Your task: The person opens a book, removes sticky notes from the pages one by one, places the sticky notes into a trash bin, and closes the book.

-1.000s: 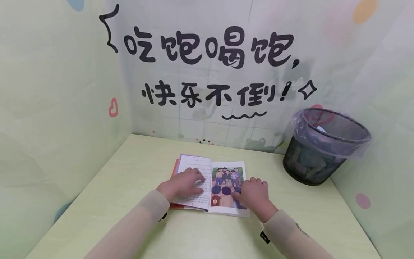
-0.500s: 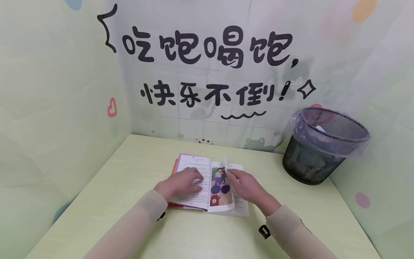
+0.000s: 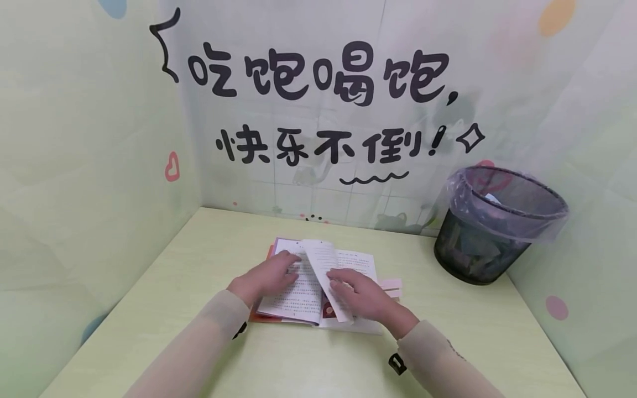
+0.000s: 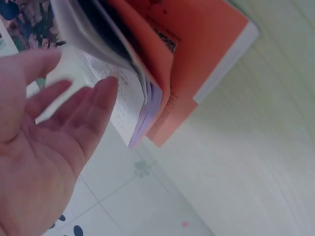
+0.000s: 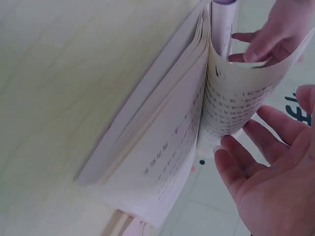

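An open book (image 3: 355, 262) lies on the table, with one page (image 3: 320, 265) standing up and curving toward the left. My right hand (image 3: 360, 296) is behind this page on its right side; in the right wrist view its loosely extended fingertips (image 5: 227, 143) meet the printed side of the curved page (image 5: 241, 91). My left hand (image 3: 266, 276) is at the left-hand pages, fingers spread and slightly bent. In the left wrist view the left hand (image 4: 54, 118) is beside the page edges, and the orange cover (image 4: 206, 49) shows under them. The picture on the lifted page is mostly hidden.
A pink strip (image 3: 393, 286) sticks out past the book's right edge. To the right on the table stands a dark mesh waste bin (image 3: 478, 254) with a translucent purple liner. A printed fabric wall (image 3: 298, 193) borders the table behind.
My right hand has moved left from the right page's outer edge, swinging the illustrated page up and over. The left hand has shifted slightly left. The pink strip has come into sight.
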{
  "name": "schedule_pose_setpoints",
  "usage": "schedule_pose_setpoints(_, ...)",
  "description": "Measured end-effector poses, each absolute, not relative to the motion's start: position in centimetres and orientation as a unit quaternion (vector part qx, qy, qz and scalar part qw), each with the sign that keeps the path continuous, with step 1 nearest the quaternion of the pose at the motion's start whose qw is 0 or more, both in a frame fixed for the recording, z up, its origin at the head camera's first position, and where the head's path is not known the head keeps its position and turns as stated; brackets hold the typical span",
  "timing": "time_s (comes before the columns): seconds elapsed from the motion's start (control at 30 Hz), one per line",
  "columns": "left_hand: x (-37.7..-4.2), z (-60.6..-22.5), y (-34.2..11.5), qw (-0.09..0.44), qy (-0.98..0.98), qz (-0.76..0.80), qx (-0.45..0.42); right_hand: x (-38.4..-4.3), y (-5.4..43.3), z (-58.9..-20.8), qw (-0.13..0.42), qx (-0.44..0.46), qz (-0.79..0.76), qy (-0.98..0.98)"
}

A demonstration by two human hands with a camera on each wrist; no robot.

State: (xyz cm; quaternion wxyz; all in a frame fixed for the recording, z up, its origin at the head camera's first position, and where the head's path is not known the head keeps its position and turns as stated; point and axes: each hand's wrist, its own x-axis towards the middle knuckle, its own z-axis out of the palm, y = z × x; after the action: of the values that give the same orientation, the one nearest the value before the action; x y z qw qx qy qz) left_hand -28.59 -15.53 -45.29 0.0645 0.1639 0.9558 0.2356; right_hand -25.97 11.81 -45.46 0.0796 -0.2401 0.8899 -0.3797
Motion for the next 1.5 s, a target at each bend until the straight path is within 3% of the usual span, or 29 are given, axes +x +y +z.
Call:
schedule_pose_setpoints(0.3, -28.7, -44.1, -14.5, -0.055, 0.952, 0.266, 0.143, -25.4, 9.2, -45.9, 0.08, -0.304, -0.329, 0.89)
schedule_pose_setpoints(0.57, -28.6, -42.7, -14.4, -0.103, 0.952, 0.2, 0.207, -24.9, 7.2, -46.0, 0.114, -0.317, -0.286, 0.897)
schedule_pose_setpoints(0.7, -28.7, -42.6, -14.3, -0.066, 0.951, 0.19, 0.236, -24.8, 6.3, -46.4, 0.109, -0.337, -0.264, 0.897)
schedule_pose_setpoints(0.87, -29.3, -43.1, -13.7, 0.021, 0.94, 0.211, 0.268, -24.4, 5.0, -47.0, 0.079, -0.383, -0.218, 0.894)
schedule_pose_setpoints(1.07, -29.3, -43.7, -13.1, 0.109, 0.937, 0.21, 0.257, -22.9, 4.2, -46.7, 0.096, -0.433, -0.177, 0.879)
schedule_pose_setpoints(1.3, -28.6, -44.3, -13.3, 0.126, 0.95, 0.129, 0.254, -22.0, 5.0, -45.7, 0.122, -0.465, -0.183, 0.858)
schedule_pose_setpoints(1.5, -28.3, -44.6, -13.5, 0.124, 0.954, 0.122, 0.244, -23.3, 7.9, -45.2, 0.062, -0.418, -0.22, 0.879)
